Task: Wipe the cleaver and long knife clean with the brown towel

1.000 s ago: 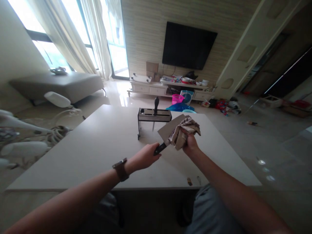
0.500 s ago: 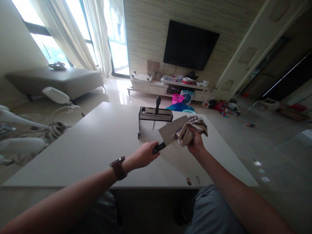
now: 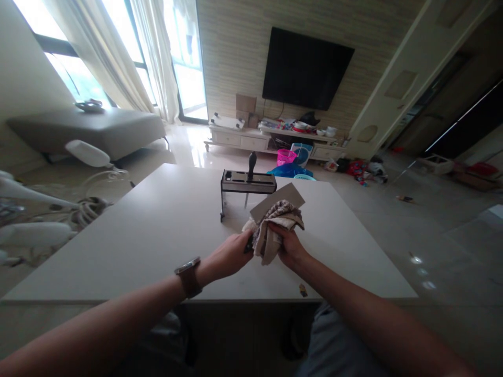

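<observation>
My left hand (image 3: 234, 252) is closed around the black handle of a cleaver (image 3: 291, 197), which I hold above the white table (image 3: 157, 230). The broad grey blade points away to the right. A crumpled brown-and-white cloth (image 3: 275, 225) is gripped in my right hand (image 3: 290, 246). It lies over the near part of the blade and hides where blade and handle meet. Just beyond the blade stands a knife block (image 3: 248, 181) with an open frame, holding one black-handled tool (image 3: 251, 165) upright.
A small colourful piece (image 3: 303, 290) lies at the table's near edge. Past the far edge are a pink basket (image 3: 286, 156) and something blue (image 3: 288, 170) on the floor. White chairs (image 3: 88, 153) stand at the left.
My right hand has drawn the cloth along the blade from its far end toward the handle. The cleaver stays in my left hand, slightly shifted left.
</observation>
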Action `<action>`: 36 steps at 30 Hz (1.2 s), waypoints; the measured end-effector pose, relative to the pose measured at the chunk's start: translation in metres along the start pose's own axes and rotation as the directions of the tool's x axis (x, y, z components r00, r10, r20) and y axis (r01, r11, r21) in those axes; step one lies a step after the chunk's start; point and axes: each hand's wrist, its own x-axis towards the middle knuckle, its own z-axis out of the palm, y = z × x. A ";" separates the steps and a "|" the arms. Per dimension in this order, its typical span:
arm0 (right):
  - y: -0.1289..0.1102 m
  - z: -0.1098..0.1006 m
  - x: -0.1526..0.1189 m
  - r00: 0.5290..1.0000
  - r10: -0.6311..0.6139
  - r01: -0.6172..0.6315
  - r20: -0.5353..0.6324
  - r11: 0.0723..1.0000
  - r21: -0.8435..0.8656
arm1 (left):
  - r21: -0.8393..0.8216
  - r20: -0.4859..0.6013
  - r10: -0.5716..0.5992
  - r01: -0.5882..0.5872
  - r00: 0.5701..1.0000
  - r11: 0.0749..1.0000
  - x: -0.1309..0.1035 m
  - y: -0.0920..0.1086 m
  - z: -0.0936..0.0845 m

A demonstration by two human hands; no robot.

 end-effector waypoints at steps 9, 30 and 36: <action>0.002 0.006 -0.002 1.000 0.025 -0.025 0.013 0.999 -0.020 | -0.093 0.031 0.024 -0.021 0.999 0.995 -0.003 -0.002 0.003; -0.024 -0.005 0.022 0.996 -0.094 0.094 -0.007 0.995 0.009 | -0.070 0.050 -0.012 0.015 0.999 0.997 0.000 0.013 -0.006; -0.047 -0.035 0.053 0.980 -0.122 0.131 -0.155 0.990 0.052 | -0.013 0.122 -0.024 0.026 0.992 1.000 0.001 0.007 -0.009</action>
